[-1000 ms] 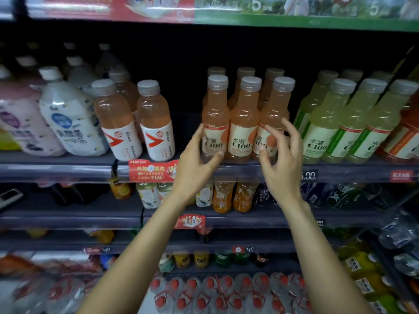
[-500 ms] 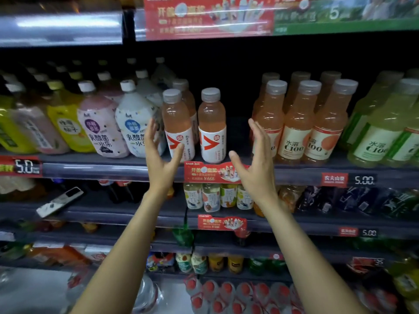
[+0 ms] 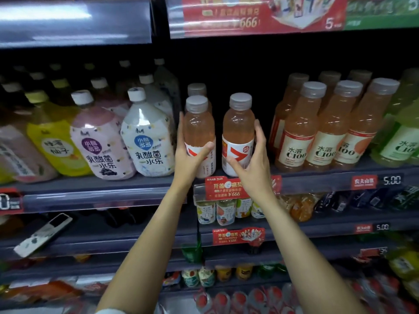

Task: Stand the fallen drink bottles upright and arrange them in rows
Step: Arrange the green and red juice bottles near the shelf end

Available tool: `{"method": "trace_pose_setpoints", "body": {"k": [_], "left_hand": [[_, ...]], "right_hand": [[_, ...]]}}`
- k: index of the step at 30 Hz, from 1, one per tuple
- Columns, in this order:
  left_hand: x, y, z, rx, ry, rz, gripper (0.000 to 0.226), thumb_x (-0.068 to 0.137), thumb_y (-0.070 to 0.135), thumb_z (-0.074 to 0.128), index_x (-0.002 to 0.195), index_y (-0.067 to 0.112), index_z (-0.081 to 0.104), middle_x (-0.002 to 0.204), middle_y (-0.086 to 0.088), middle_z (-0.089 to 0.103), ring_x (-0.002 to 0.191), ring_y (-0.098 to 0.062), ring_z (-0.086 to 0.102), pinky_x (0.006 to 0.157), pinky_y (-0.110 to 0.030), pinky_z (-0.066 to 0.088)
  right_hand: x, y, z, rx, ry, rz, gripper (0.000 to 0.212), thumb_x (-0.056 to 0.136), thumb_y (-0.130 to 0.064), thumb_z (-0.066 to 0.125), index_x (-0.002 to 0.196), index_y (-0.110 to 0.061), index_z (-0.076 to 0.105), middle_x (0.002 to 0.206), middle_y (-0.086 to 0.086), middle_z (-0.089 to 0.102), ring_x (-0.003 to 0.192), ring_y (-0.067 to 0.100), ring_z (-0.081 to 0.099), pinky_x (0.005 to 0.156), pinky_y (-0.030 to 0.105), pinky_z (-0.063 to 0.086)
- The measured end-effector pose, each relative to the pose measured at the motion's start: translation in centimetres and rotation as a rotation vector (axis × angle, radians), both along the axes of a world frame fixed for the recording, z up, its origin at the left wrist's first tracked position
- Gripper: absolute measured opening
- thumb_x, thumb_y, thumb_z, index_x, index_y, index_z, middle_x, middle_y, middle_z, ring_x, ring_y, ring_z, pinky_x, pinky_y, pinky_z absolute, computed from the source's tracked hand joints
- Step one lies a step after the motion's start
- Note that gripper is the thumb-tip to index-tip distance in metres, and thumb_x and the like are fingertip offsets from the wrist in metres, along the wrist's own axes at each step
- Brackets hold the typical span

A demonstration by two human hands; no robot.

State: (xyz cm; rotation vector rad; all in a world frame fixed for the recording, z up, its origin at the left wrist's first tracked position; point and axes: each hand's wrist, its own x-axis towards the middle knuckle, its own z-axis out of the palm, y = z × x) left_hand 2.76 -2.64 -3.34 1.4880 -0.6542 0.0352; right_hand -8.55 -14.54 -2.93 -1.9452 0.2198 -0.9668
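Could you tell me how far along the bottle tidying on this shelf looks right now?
Done: the C100 bottles on the right stand upright in neat rows. In hand: the left hand grips one red-arrow bottle and the right hand grips the other; both are upright near the shelf edge. Left: the round milky bottles lean unevenly and probably need straightening.

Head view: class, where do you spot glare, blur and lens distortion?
Head view: glare streaks the top-left shelf strip; the shelves' edges bow, wide-angle distortion; the bottom bottles are blurred; the two pink bottles held by the left hand and right hand look sharpest.
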Motion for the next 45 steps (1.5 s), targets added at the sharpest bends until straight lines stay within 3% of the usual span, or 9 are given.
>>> {"method": "trace_pose_setpoints", "body": {"k": [3,12,15,18,21,24,36,40,45], "left_hand": [[-0.2,-0.5,0.0,-0.019,-0.023,-0.017,0.095,0.071,0.041,0.074,0.148,0.015,0.026,0.135,-0.002,0.054,0.121,-0.008,0.055,0.103,-0.031,0.045],[-0.7,-1.2,-0.2,-0.036,-0.025,-0.004,0.087,0.077,0.038,0.074,0.147,0.019,0.027,0.139,-0.001,0.051,0.125,-0.013,0.052,0.104,-0.042,0.044],[-0.9,-1.5,-0.2,-0.025,-0.03,-0.022,0.087,0.078,0.039,0.075,0.148,0.02,0.026,0.14,-0.004,0.05,0.127,-0.017,0.051,0.104,-0.047,0.044],[-1.4,-1.9,0.0,-0.009,-0.019,-0.019,0.089,0.076,0.044,0.074,0.148,0.02,0.026,0.14,-0.002,0.049,0.125,-0.012,0.052,0.104,-0.038,0.045],[-1.8,-2.0,0.2,-0.021,-0.013,-0.02,0.092,0.074,0.045,0.072,0.148,0.017,0.024,0.139,0.0,0.05,0.122,-0.006,0.053,0.099,-0.022,0.046],[-1.9,-2.0,0.3,-0.017,-0.022,-0.023,0.092,0.074,0.047,0.071,0.148,0.019,0.025,0.14,0.002,0.048,0.123,-0.005,0.052,0.099,-0.022,0.045],[-1.6,-2.0,0.1,0.009,-0.002,-0.015,0.094,0.074,0.054,0.071,0.149,0.022,0.023,0.146,-0.002,0.044,0.129,-0.011,0.048,0.106,-0.039,0.043],[-1.8,-2.0,0.1,-0.007,-0.001,-0.022,0.087,0.076,0.048,0.073,0.146,0.022,0.028,0.139,0.005,0.05,0.124,-0.008,0.052,0.102,-0.033,0.046],[-2.2,-1.6,0.3,0.006,-0.044,-0.026,0.092,0.079,0.046,0.074,0.15,0.028,0.02,0.153,0.001,0.032,0.138,-0.013,0.035,0.112,-0.047,0.034]], "right_hand": [[0.1,-0.1,0.0,0.0,0.012,0.004,0.089,0.085,-0.013,0.068,0.143,-0.039,0.006,0.142,-0.027,0.015,0.125,-0.026,0.017,0.095,-0.003,0.025],[-0.2,0.1,0.3,-0.004,0.011,0.01,0.086,0.085,-0.008,0.067,0.142,-0.034,0.009,0.142,-0.016,0.019,0.114,-0.035,0.02,0.082,-0.007,0.029],[-0.2,-0.3,0.4,0.01,0.015,0.0,0.088,0.086,-0.011,0.067,0.143,-0.037,0.005,0.149,-0.013,0.017,0.13,-0.016,0.021,0.088,-0.005,0.029],[-0.3,-0.8,0.3,-0.012,0.017,-0.01,0.09,0.086,-0.013,0.067,0.143,-0.039,0.002,0.156,-0.008,0.013,0.142,0.005,0.019,0.101,0.002,0.026],[-0.5,-0.9,0.4,0.001,0.014,0.002,0.089,0.087,-0.012,0.066,0.145,-0.036,0.003,0.155,-0.011,0.013,0.141,0.004,0.019,0.102,0.002,0.024],[-0.6,-1.0,0.4,0.006,0.019,0.013,0.089,0.087,-0.013,0.066,0.144,-0.037,0.002,0.151,-0.017,0.013,0.141,0.002,0.02,0.102,0.003,0.025],[-0.9,-1.0,0.3,-0.029,0.036,-0.002,0.087,0.089,-0.017,0.064,0.14,-0.047,0.0,0.156,-0.004,0.016,0.14,0.007,0.025,0.093,-0.002,0.029],[-0.7,-1.1,0.1,-0.042,0.03,0.003,0.089,0.089,-0.018,0.063,0.139,-0.049,-0.003,0.157,-0.004,0.014,0.142,0.009,0.023,0.1,0.002,0.029],[-1.0,-1.3,0.3,-0.052,0.026,0.015,0.088,0.087,-0.017,0.066,0.143,-0.043,0.002,0.155,-0.009,0.017,0.141,0.006,0.024,0.107,0.01,0.029]]}}
